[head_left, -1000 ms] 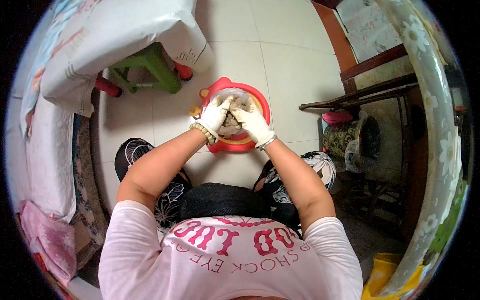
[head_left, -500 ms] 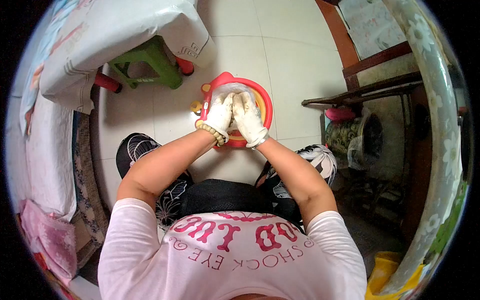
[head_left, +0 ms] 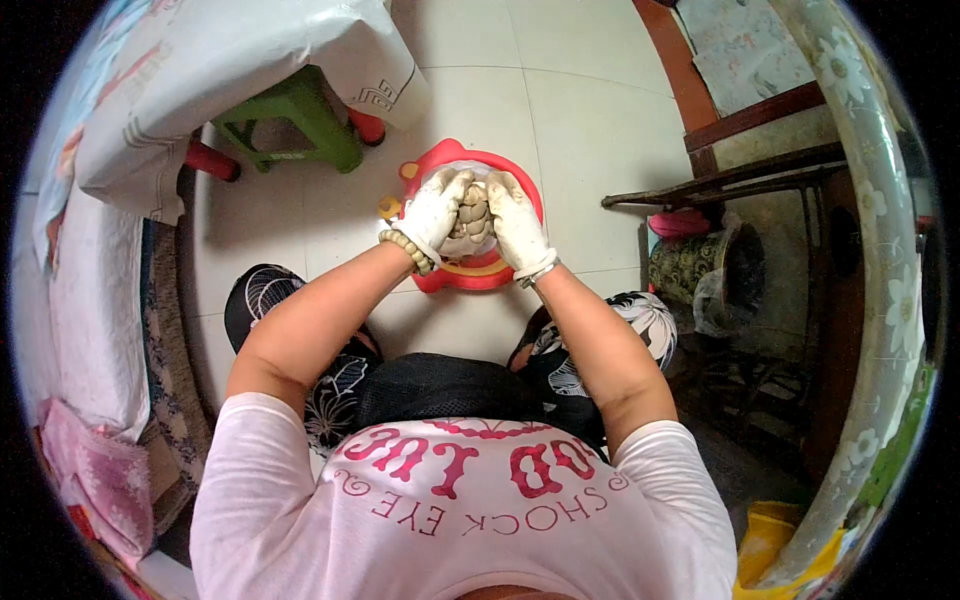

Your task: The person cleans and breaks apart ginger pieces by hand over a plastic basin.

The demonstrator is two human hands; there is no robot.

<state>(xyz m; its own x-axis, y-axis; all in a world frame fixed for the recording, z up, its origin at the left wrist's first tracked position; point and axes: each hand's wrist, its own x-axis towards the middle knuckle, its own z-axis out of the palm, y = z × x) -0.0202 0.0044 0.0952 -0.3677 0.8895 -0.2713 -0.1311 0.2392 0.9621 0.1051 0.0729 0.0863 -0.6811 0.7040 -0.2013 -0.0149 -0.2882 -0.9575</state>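
We hold the lump (head_left: 474,216) between left hand (head_left: 432,214) and right hand (head_left: 515,226), fingers part-curled, its visible length pointing away from us.

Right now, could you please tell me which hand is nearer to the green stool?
The left hand, to the right of the green stool; the right hand is farther right, past the brownish lump.

On the floor (head_left: 470,100) before us we have the basin (head_left: 475,283); beyond it to our left, the stool (head_left: 315,115) partly under the table's (head_left: 250,50) edge; to our right, the bundle (head_left: 690,268) near the frame (head_left: 720,183).
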